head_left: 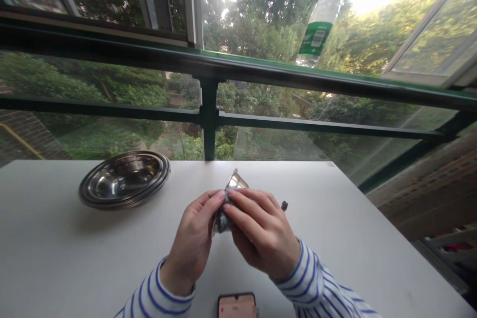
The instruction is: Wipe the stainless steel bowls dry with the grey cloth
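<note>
The white bench (335,223) gives me room to work, so I'd do best keeping my wrists low over it, where a slip would drop only a little way. The nested stainless-steel bowls (128,179) sit to my left near the far edge, well apart from my hands; I should keep that elbow from swinging out to them. My right hand (263,231) lies over the crinkled packet (222,222), fingers closed on its top, its thumb hidden from me. My left hand (196,236) pinches the near-left side, thumb on top and fingers curled underneath. So the packet is held between both hands, just above the bench as far as I can judge. The left should, I think, stay firm while the right does the finer work with small, even pressure. The smartphone (236,305) lies close in front of me, worth keeping clear of. A shiny metal piece (236,182) shows beyond my fingertips; whether it joins the packet, I can't tell.
</note>
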### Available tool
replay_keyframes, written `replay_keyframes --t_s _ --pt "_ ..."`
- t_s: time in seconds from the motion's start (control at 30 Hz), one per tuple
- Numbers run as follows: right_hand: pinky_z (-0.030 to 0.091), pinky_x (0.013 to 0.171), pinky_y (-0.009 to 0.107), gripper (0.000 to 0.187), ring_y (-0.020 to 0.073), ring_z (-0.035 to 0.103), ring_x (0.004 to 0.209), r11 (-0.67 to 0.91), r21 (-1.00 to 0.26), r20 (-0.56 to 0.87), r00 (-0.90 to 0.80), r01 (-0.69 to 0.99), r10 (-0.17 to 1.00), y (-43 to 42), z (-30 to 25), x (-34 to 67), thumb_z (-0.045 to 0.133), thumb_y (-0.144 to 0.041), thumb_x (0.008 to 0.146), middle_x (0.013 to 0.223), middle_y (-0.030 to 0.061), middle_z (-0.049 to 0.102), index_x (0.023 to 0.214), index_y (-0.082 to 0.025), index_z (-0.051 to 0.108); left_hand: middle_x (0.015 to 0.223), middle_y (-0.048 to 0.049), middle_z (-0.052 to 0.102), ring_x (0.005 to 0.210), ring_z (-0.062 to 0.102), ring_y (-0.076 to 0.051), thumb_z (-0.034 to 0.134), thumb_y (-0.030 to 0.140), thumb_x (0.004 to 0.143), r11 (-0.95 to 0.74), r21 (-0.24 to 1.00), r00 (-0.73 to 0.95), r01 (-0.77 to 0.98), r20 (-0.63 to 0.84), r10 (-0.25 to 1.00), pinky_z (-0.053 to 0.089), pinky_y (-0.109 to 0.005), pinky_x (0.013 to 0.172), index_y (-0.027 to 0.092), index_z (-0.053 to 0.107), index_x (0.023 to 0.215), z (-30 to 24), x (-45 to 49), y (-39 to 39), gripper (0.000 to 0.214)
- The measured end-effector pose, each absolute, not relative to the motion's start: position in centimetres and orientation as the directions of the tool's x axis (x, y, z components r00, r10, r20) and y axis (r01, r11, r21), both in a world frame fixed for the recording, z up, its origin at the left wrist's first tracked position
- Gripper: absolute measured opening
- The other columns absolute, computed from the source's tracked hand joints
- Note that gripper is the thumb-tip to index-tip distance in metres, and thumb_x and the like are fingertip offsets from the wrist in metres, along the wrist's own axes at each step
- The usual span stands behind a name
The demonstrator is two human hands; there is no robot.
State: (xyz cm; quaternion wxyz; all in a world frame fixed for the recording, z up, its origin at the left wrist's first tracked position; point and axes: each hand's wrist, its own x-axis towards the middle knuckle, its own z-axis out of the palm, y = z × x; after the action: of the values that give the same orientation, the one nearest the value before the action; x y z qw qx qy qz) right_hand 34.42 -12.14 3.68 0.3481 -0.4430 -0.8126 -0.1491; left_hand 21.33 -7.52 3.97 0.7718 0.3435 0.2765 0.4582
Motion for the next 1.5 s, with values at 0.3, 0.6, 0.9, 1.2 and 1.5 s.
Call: replay_keyframes --t_s 0.3,0.6,0.9,1.2,1.5 --pt "0.041 0.092 0.04 0.033 0.0228 0.047 0.112 0.61 -0.062 0.698 -0.403 0.79 0.592 -11.9 3.6 34.9 0.051 -0.018 0.081 0.122 0.0081 0.056 0.114 -0.015 0.053 0.076 -0.0031 0.066 0.068 0.059 -0.011 0.059 0.028 0.078 0.359 0.795 0.435 -0.49 -0.134 0.89 0.047 -0.02 0.063 0.014 0.069 0.088 4.0 21.4 -7.5 0.021" --pt "0.045 0.09 0.042 0.033 0.0229 0.05 0.107 0.536 -0.309 0.704 -0.189 0.786 0.684 -11.5 3.7 36.0 0.049 -0.015 0.078 0.115 0.0107 0.058 0.111 -0.016 0.054 0.081 -0.0047 0.068 0.072 0.057 -0.013 0.057 0.033 0.079 0.284 0.883 0.433 -0.373 -0.105 0.895 0.047 -0.026 0.069 0.016 0.069 0.093 3.2 21.8 -7.9 0.026" --pt "0.041 0.093 0.042 0.036 0.0236 0.043 0.116 0.611 -0.175 0.694 -0.344 0.772 0.632 -11.8 3.5 35.1 0.049 -0.013 0.079 0.123 0.0095 0.054 0.115 -0.016 0.051 0.091 -0.0044 0.069 0.086 0.058 -0.015 0.059 0.029 0.078 0.208 0.881 0.399 -0.425 -0.024 0.917 0.043 -0.028 0.084 0.019 0.069 0.098 3.4 21.5 -7.5 0.025" --pt "0.045 0.09 0.041 0.032 0.0222 0.051 0.107 0.511 -0.389 0.674 -0.141 0.767 0.725 -11.4 3.6 36.3 0.046 -0.013 0.081 0.115 0.0106 0.057 0.113 -0.018 0.052 0.085 -0.0043 0.07 0.079 0.06 -0.015 0.059 0.03 0.078 0.219 0.917 0.441 -0.334 -0.053 0.896 0.045 -0.027 0.078 0.019 0.07 0.096 3.3 21.6 -7.8 0.024" --pt "0.047 0.086 0.04 0.029 0.0215 0.054 0.1 0.425 -0.387 0.677 -0.06 0.818 0.733 -11.0 3.3 36.2 0.043 -0.015 0.084 0.109 0.0104 0.06 0.111 -0.017 0.053 0.085 -0.0052 0.07 0.078 0.061 -0.016 0.059 0.031 0.077 0.224 0.929 0.455 -0.295 -0.07 0.888 0.046 -0.029 0.077 0.017 0.07 0.096 3.4 21.4 -7.9 0.026"
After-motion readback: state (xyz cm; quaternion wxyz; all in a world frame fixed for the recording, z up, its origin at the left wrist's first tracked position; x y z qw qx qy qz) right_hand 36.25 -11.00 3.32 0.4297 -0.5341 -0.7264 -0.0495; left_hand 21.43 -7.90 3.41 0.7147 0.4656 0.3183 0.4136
